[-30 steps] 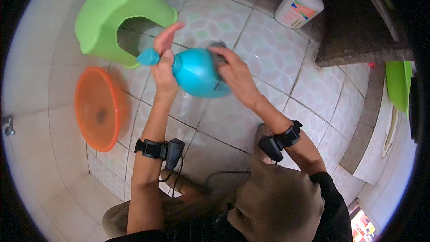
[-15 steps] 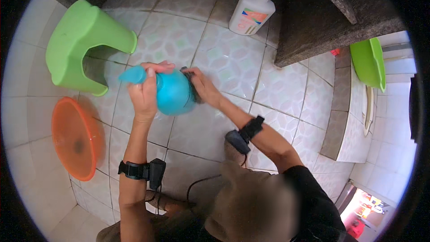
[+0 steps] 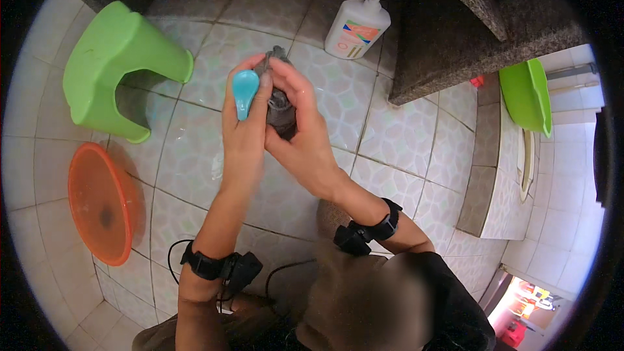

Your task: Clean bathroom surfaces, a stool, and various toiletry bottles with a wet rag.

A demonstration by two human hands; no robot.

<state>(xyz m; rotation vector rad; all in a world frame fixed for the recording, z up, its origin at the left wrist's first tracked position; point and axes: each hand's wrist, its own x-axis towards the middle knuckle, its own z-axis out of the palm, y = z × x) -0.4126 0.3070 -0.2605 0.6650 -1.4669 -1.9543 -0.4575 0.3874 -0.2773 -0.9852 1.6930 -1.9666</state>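
Observation:
A turquoise pump bottle, of which only the spout-shaped pump head (image 3: pixel 245 90) shows, is held near its top by my left hand (image 3: pixel 244 143). The fingers of that hand curl round it, and the bottle's body is hidden under the hands and cloth. My right hand (image 3: pixel 305 140) is closed on a dark grey wet-looking cloth (image 3: pixel 281 117), bunched against the bottle's right side. Both hands almost meet above the tiled floor (image 3: pixel 188 156). Each forearm wears a black strap with a small black box.
A green plastic stool (image 3: pixel 123 45) stands at the far left, with an orange basin (image 3: pixel 97 188) nearer. A white pump bottle (image 3: pixel 354 32) is on the floor ahead, beside a dark stone ledge (image 3: pixel 455 58). A green basin (image 3: pixel 520 94) leans at the right. A cable runs by my arms.
The bottle has turned from lying tilted with its pump to the left; its pump head now points toward me. Both hands have come together, and the turquoise body has gone out of sight.

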